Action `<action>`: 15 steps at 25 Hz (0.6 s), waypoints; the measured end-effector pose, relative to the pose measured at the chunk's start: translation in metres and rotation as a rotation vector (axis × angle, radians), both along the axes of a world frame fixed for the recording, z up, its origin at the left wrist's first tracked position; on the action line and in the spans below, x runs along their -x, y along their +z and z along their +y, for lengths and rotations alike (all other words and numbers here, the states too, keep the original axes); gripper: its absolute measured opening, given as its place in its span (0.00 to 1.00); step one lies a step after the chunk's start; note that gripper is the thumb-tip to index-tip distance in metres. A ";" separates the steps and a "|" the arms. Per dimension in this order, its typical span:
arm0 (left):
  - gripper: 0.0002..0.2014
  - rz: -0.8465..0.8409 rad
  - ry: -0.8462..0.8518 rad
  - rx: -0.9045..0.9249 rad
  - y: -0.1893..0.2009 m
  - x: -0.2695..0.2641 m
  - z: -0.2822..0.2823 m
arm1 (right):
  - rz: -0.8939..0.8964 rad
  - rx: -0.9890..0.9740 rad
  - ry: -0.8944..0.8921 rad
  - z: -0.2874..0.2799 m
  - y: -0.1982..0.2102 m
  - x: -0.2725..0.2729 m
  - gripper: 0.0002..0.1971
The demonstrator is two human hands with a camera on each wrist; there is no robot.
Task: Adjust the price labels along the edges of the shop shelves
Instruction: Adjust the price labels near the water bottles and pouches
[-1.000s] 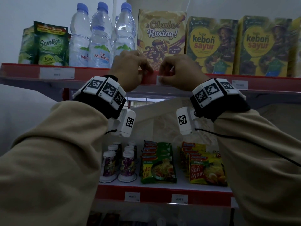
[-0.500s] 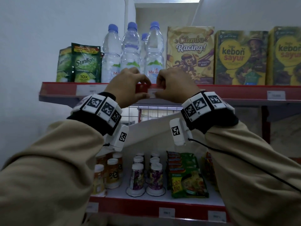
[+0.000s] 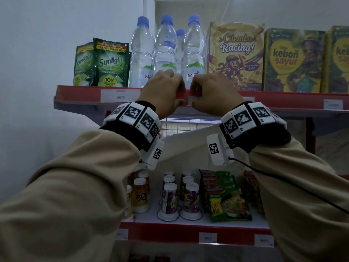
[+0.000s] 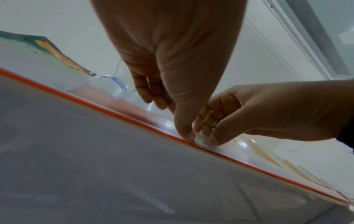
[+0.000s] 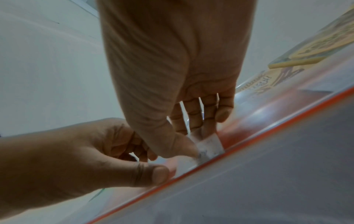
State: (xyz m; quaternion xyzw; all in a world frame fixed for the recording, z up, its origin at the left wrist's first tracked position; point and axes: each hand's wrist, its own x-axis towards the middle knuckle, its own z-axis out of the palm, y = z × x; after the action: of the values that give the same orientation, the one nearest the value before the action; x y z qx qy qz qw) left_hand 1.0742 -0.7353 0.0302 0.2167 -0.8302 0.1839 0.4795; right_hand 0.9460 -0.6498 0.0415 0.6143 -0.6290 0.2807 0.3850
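Note:
A small white price label (image 3: pixel 191 101) sits on the red edge strip (image 3: pixel 283 100) of the top shelf, just below the water bottles (image 3: pixel 166 53). My right hand (image 3: pixel 195 98) pinches this label (image 5: pixel 209 145) between thumb and fingers. My left hand (image 3: pixel 179 98) is right beside it on the left. It grips the strip, its thumb (image 5: pixel 159 174) on the strip's front and its fingers curled over the top. In the left wrist view both thumbs meet at the label (image 4: pixel 203 141) on the strip's lower lip.
Sunlight pouches (image 3: pixel 111 63) stand left of the bottles; a Cilembu Racing box (image 3: pixel 236 55) and Kebon Sayur boxes (image 3: pixel 292 61) stand right. More labels (image 3: pixel 115 95) (image 3: pixel 333 104) sit along the strip. The lower shelf holds cups (image 3: pixel 170 197) and noodle packs (image 3: pixel 228 205).
Both hands have slid left along the top shelf edge with the label, from under the Cilembu Racing box to under the water bottles. The head view has turned left too.

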 end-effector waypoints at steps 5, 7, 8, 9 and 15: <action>0.19 0.034 0.009 0.007 0.000 0.000 -0.004 | 0.029 -0.067 -0.123 0.000 0.001 -0.008 0.14; 0.19 0.055 -0.009 0.002 0.000 -0.001 -0.006 | -0.017 -0.088 -0.117 0.003 0.007 -0.011 0.13; 0.19 0.060 -0.017 0.002 0.000 -0.001 -0.007 | -0.058 -0.093 -0.103 0.004 0.010 -0.011 0.12; 0.19 0.062 -0.024 0.001 0.000 -0.001 -0.007 | -0.093 -0.097 -0.090 0.004 0.013 -0.011 0.10; 0.18 0.100 -0.111 -0.006 -0.005 -0.002 -0.016 | -0.236 -0.121 -0.001 0.007 0.024 -0.005 0.04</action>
State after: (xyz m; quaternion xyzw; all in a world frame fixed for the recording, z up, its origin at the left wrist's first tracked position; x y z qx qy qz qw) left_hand 1.0762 -0.7514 0.0257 0.1806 -0.8165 0.1436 0.5293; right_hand 0.9513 -0.6431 0.0655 0.5987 -0.6859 0.3126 0.2708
